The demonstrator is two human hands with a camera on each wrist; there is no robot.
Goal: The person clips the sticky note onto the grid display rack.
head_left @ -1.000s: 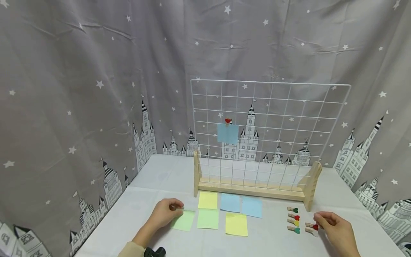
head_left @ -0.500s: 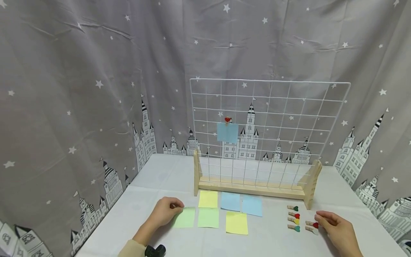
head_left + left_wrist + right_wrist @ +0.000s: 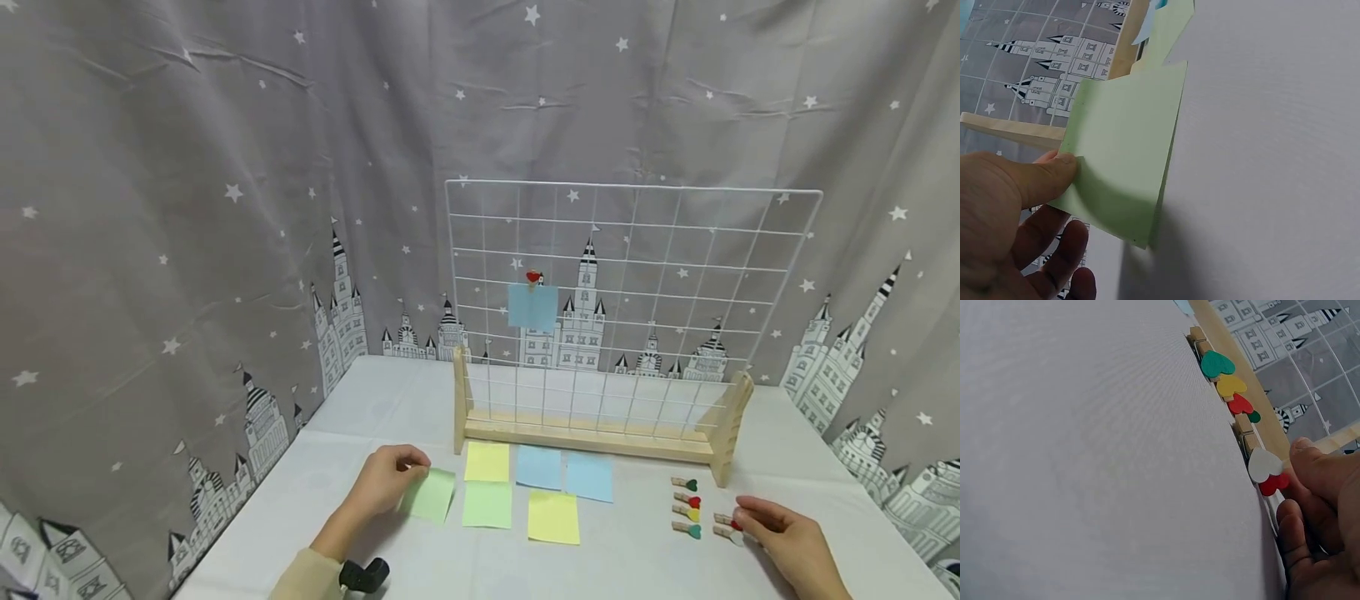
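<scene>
My left hand (image 3: 381,483) pinches a light green sticky note (image 3: 1125,147) between thumb and fingers at its upper left edge. In the left wrist view the note tilts, with a shadow under it on the cloth. My right hand (image 3: 791,542) is low over the table on the right, fingers loosely bent. Its fingertips are right by a wooden clothespin with a red heart (image 3: 1274,483), partly covering it in the head view. A clothespin with a white heart (image 3: 1265,465) lies just in front of that one.
A white wire grid (image 3: 637,287) stands in a wooden base (image 3: 592,442); a red-heart clothespin (image 3: 532,278) holds a blue note (image 3: 532,307) on it. Yellow notes (image 3: 553,517), blue notes (image 3: 588,477) and another green note (image 3: 487,504) lie before it. Several heart clothespins (image 3: 686,529) lie right.
The green note, nearly flat half a second ago, now tilts up with my left hand, which has risen slightly. My right hand has barely shifted and covers more of the red-heart clothespin.
</scene>
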